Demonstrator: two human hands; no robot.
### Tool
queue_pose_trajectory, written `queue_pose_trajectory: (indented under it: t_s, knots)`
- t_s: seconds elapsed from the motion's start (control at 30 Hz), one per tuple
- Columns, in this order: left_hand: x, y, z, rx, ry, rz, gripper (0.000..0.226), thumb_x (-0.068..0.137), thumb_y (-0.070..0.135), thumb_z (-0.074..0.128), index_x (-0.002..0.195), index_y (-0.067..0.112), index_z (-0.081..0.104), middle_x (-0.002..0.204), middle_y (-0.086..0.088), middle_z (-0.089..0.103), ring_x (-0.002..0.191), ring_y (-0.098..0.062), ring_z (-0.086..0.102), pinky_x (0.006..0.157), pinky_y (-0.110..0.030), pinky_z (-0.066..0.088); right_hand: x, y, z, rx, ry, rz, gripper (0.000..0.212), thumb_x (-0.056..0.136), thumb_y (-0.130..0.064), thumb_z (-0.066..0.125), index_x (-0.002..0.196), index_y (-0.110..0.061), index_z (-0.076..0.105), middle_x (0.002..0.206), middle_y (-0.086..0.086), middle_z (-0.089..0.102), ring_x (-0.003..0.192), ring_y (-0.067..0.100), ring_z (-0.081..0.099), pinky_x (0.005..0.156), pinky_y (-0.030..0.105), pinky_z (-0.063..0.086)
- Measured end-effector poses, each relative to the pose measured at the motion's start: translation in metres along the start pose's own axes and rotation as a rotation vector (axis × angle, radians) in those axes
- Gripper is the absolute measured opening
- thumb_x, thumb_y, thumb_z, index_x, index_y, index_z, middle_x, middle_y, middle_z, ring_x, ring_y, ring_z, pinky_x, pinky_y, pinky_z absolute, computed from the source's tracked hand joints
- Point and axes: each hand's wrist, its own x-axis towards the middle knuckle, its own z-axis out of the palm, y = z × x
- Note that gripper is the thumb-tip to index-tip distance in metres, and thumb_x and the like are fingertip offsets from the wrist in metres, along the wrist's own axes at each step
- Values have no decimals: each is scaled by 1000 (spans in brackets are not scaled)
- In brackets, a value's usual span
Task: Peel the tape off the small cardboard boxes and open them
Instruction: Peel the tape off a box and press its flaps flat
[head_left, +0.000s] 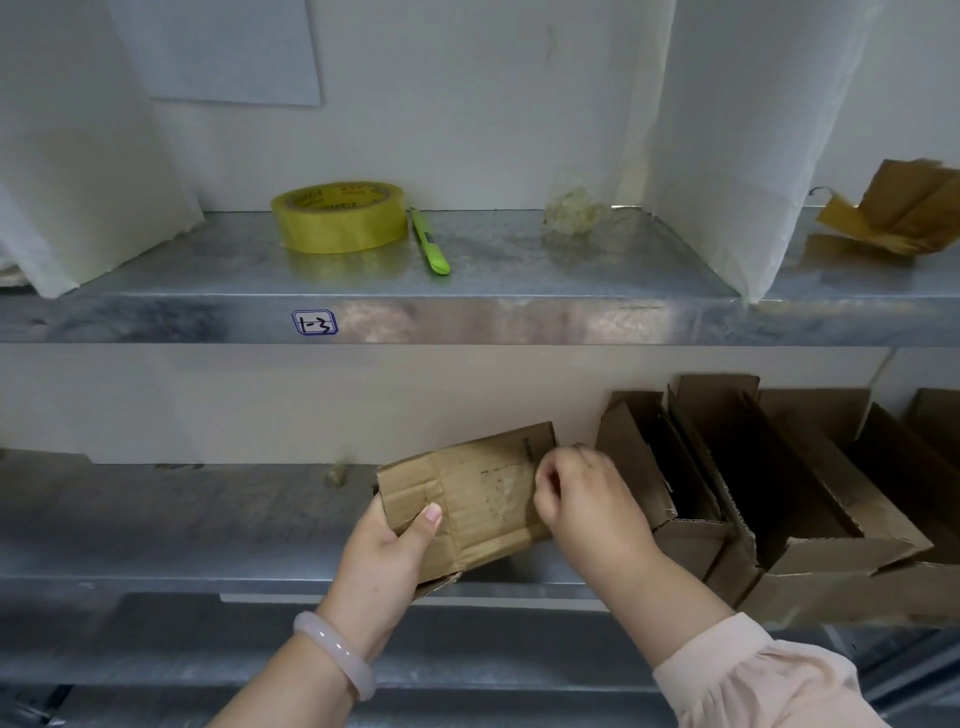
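Note:
I hold a small worn cardboard box (475, 499) above the lower metal shelf (182, 525), its broad face toward me. My left hand (387, 551) grips its lower left corner, thumb pressed on the face. My right hand (582, 504) is at the box's right edge with fingers curled in a pinch; whether it holds tape I cannot tell. A patch of clear tape residue shows on the face near those fingers.
Several opened cardboard boxes (769, 493) stand at the right of the lower shelf. The upper shelf (467, 306) carries a yellow tape roll (340, 215), a green cutter (430, 240), a wad of peeled tape (576, 210) and a flattened box (898, 210).

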Motion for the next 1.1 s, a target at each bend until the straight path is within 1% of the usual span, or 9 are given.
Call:
queue_pose_trajectory:
  t_s: [0.1, 0.17, 0.3, 0.4, 0.57, 0.7, 0.8, 0.97, 1.1]
  knots:
    - [-2, -1, -2, 36, -21, 17, 20, 92, 14, 59, 111, 20, 62, 104, 5, 73, 100, -12, 68, 83, -29, 53, -2, -4, -6, 154, -5, 51, 14, 85, -42, 62, 88, -29, 58, 89, -14, 53, 91, 9, 50, 80, 28, 46]
    - [-4, -1, -1, 53, -41, 35, 21, 91, 15, 59, 112, 20, 61, 104, 5, 73, 98, -11, 68, 75, -22, 54, -3, -10, -5, 285, -24, 173, 24, 77, -51, 69, 82, -31, 55, 88, -15, 51, 86, 5, 51, 75, 24, 46]
    - [-7, 2, 0, 86, -40, 73, 20, 91, 14, 59, 109, 24, 61, 99, 7, 73, 95, -5, 68, 67, -15, 53, 3, -16, -4, 466, -134, 405, 31, 73, -49, 75, 77, -22, 61, 78, -6, 62, 73, 8, 58, 64, 24, 47]
    - [-9, 4, 1, 143, -51, 109, 20, 91, 13, 59, 106, 26, 60, 96, 13, 72, 94, 1, 66, 71, -12, 52, 6, -14, -3, 637, -220, 513, 37, 71, -45, 77, 79, -11, 65, 67, -2, 66, 70, 14, 62, 68, 32, 53]
    - [-9, 6, 1, 209, -54, 139, 21, 92, 14, 58, 106, 30, 59, 99, 14, 70, 95, 4, 64, 76, -13, 52, 8, -11, -1, 712, -213, 515, 20, 78, -31, 74, 79, -12, 67, 68, 3, 71, 74, 19, 69, 73, 39, 60]
    - [-7, 5, -3, 240, -61, 153, 22, 91, 18, 59, 109, 32, 58, 105, 13, 69, 99, 2, 63, 83, -17, 52, 9, -9, 0, 716, -204, 505, 11, 82, -23, 70, 82, -12, 66, 75, 5, 70, 73, 16, 70, 66, 32, 60]
    - [-7, 6, -2, 243, -61, 153, 22, 91, 19, 58, 109, 33, 58, 105, 14, 68, 99, 3, 62, 80, -13, 51, 9, -6, 4, 744, -189, 505, 7, 84, -17, 67, 83, -11, 65, 77, 6, 69, 74, 16, 69, 67, 34, 60]
    - [1, 4, -2, 98, 36, 78, 19, 92, 14, 60, 105, 27, 62, 99, 9, 73, 98, -6, 66, 83, -26, 52, 10, 4, 6, 721, -158, 458, 26, 75, -35, 79, 86, -20, 61, 79, 2, 64, 77, 20, 64, 61, 28, 51]
    - [6, 0, -5, -120, 94, -46, 19, 93, 11, 58, 108, 22, 62, 100, 5, 74, 99, -17, 68, 83, -34, 54, 2, 6, 3, 539, 26, 432, 47, 72, -39, 79, 110, -28, 54, 108, -6, 49, 95, 9, 52, 71, 18, 43]
